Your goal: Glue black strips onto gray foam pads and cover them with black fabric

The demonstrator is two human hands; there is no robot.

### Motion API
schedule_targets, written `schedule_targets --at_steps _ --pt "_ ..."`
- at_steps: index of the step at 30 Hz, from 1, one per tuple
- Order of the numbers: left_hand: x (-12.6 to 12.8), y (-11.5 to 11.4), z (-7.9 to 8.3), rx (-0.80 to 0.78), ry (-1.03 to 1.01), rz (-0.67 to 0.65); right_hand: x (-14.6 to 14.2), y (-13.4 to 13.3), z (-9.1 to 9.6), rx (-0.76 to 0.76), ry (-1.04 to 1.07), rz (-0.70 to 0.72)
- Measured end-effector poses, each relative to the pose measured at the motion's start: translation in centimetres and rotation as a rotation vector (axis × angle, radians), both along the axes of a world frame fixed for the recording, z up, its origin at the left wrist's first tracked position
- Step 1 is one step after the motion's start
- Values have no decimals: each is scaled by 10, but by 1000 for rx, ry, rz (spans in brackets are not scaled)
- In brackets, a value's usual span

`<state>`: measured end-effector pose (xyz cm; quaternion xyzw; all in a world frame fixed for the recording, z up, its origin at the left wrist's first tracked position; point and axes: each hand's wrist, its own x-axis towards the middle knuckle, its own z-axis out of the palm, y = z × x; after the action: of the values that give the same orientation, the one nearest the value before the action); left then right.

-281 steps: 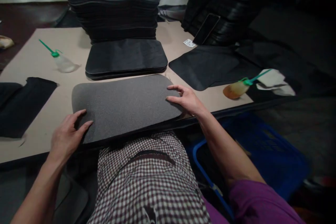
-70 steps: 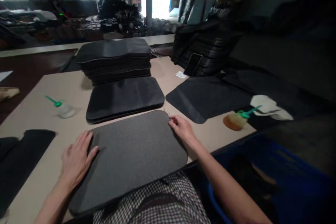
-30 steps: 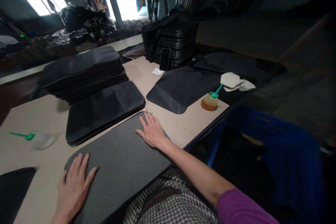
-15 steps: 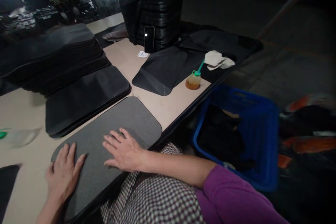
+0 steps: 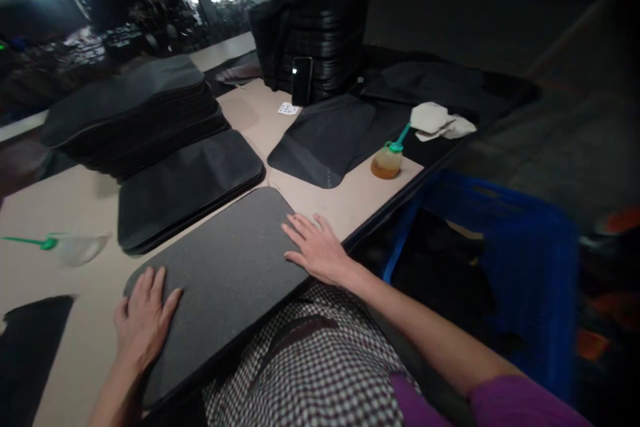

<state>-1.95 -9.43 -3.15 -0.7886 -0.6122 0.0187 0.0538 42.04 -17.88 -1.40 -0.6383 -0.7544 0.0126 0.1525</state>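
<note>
A dark grey flat panel with rounded corners (image 5: 230,273) lies at the table's front edge. My left hand (image 5: 145,317) rests on its left end, fingers spread and thumb apart. At the panel's right end, my right hand (image 5: 320,250) lies flat with its fingers stretched out. Neither hand grips anything. Just behind the panel is a low stack of black panels (image 5: 193,183) with the same rounded shape. A taller stack of dark sheets (image 5: 135,103) stands beyond it.
A squeeze bottle with amber liquid (image 5: 387,161) stands at the right, near white cloths (image 5: 437,121). Another green-tipped bottle (image 5: 80,249) lies at the left. A phone (image 5: 301,82) leans against stacked black pieces (image 5: 325,33). A blue crate (image 5: 535,280) sits below the table's right side.
My right hand has slid from the panel's middle to its right end. My left hand stays on the left end. The view has shifted slightly.
</note>
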Motion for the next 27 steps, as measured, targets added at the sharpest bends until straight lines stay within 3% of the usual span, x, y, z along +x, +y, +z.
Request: schedule_targets --at_steps 3,5,8,11,15,20,27 --pt "4 -2 2 18 31 -5 16 7 -1 48 9 -120" --pt "8 -4 5 27 58 11 23 16 2 99 43 -117" --pt "15 -7 13 43 66 41 18 33 8 158 111 35" --pt "20 -9 23 28 24 43 -7 51 10 149 152 250" --pt "16 -12 34 -22 -100 50 -40 71 0 78 128 463" --pt "8 -29 45 2 -205 79 -44 83 -21 82 62 480" --pt "29 -55 47 36 -206 84 -37 87 -31 92 31 515"
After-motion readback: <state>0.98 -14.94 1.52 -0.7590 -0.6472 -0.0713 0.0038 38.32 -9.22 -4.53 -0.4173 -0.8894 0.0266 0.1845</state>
